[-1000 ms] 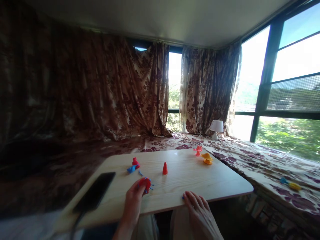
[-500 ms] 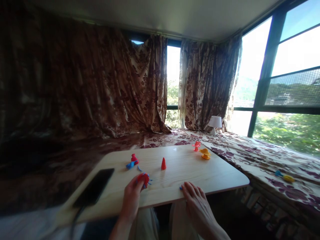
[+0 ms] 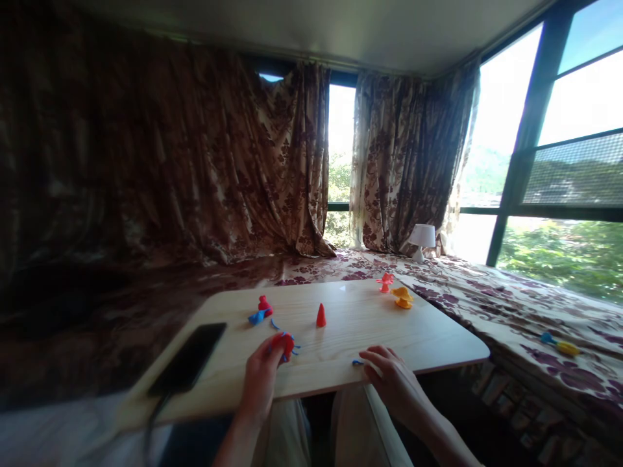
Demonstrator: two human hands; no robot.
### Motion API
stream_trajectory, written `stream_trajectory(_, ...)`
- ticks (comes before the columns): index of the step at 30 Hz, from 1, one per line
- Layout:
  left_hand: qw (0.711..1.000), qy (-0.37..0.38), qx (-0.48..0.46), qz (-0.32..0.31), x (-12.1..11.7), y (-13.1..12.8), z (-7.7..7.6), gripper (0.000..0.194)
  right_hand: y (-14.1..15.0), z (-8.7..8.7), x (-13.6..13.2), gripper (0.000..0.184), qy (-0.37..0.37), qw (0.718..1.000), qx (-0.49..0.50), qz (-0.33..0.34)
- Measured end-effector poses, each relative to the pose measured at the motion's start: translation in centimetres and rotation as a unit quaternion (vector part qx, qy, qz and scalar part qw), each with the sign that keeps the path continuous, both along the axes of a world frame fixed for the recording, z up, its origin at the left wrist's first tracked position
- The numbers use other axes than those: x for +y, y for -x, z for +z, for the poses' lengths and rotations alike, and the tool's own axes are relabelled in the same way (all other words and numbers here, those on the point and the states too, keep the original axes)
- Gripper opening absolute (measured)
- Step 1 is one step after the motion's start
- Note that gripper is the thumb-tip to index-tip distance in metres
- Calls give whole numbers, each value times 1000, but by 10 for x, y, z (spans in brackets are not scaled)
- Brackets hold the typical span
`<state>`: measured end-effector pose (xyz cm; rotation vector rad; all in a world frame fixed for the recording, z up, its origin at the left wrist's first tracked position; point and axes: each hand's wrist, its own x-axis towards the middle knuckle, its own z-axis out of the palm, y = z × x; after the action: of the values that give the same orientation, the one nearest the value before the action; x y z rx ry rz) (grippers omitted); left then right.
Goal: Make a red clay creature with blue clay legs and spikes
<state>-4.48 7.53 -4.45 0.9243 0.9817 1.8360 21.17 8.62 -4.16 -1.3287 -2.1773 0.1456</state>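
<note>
My left hand [image 3: 263,371] is closed around a red rounded piece [image 3: 288,347] that looks like modelling clay, with thin blue strips sticking out of its side. At the table's front edge, my right hand [image 3: 392,379] has its fingers stretched and parted. Just off its fingertips lies a small dark-blue strip [image 3: 357,362] on the light wooden table [image 3: 335,344]. Another curved blue strip [image 3: 275,323] rests beyond my left hand. A red cone [image 3: 321,316] stands upright in mid-table. Farther left, a blue piece [image 3: 256,317] touches a red lumpy figure [image 3: 265,305].
A black flat device [image 3: 189,359] with a cable lies on the table's left side. A pink figure [image 3: 385,282] and a yellow one [image 3: 402,298] stand at the back right. Beyond, the patterned cover holds a blue-and-yellow piece [image 3: 559,344] and a white lamp [image 3: 421,240].
My right hand has lifted and shifted slightly right, its fingers coming off the small blue strip, which now shows more fully. My left hand keeps its hold; the whole view has shifted a little.
</note>
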Motion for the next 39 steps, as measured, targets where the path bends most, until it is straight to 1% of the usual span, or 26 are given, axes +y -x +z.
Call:
stream_trajectory(2, 1000, 1, 0, 6, 1, 1, 0, 33, 7, 7, 6, 28, 3, 1000, 3, 3)
stream_trajectory(5, 1000, 3, -6, 25, 2, 1, -1, 33, 15, 11, 14, 20, 7, 1000, 2, -4)
stream_trajectory(7, 999, 7, -17, 33, 0, -2, -1, 32, 17, 11, 15, 19, 8, 1000, 25, -7)
stream_trajectory(8, 999, 12, -22, 34, -2, -4, -1, 32, 17, 11, 13, 19, 10, 999, 52, -1)
stream_trajectory(10, 999, 24, -12, 40, -10, -11, 0, 30, 19, 14, 4, 18, 24, 990, 134, 28)
stream_trajectory(13, 994, 33, 51, 89, -26, -24, 6, 28, 27, 26, -20, 17, 62, 958, 268, 84)
stream_trajectory(14, 991, 26, 80, 101, -32, -28, 8, 28, 31, 33, -29, 15, 63, 948, 295, 96)
stream_trajectory(16, 980, -3, 160, 117, -43, -35, 16, 25, 40, 47, -45, 8, 37, 941, 316, 119)
stream_trajectory(17, 969, -24, 207, 132, -48, -37, 20, 23, 45, 54, -52, 7, 15, 938, 319, 133)
stream_trajectory(19, 936, -75, 301, 165, -58, -41, 27, 21, 52, 66, -63, 11, -26, 936, 316, 155)
stream_trajectory(22, 884, -139, 399, 201, -68, -44, 34, 24, 59, 75, -72, 19, -78, 939, 288, 170)
stream_trajectory(25, 845, -186, 445, 229, -74, -47, 37, 26, 62, 77, -77, 18, -134, 945, 252, 162)
stream_trajectory(28, 820, -213, 472, 244, -77, -48, 38, 27, 63, 77, -79, 16, -170, 948, 219, 158)
stream_trajectory(30, 812, -218, 483, 245, -78, -49, 38, 27, 62, 78, -79, 17, -186, 949, 202, 155)
stream_trajectory(33, 809, -222, 484, 250, -79, -49, 38, 26, 60, 80, -80, 18, -208, 951, 178, 145)
stream_trajectory(39, 829, -204, 459, 244, -79, -49, 33, 24, 58, 82, -80, 17, -230, 954, 143, 130)
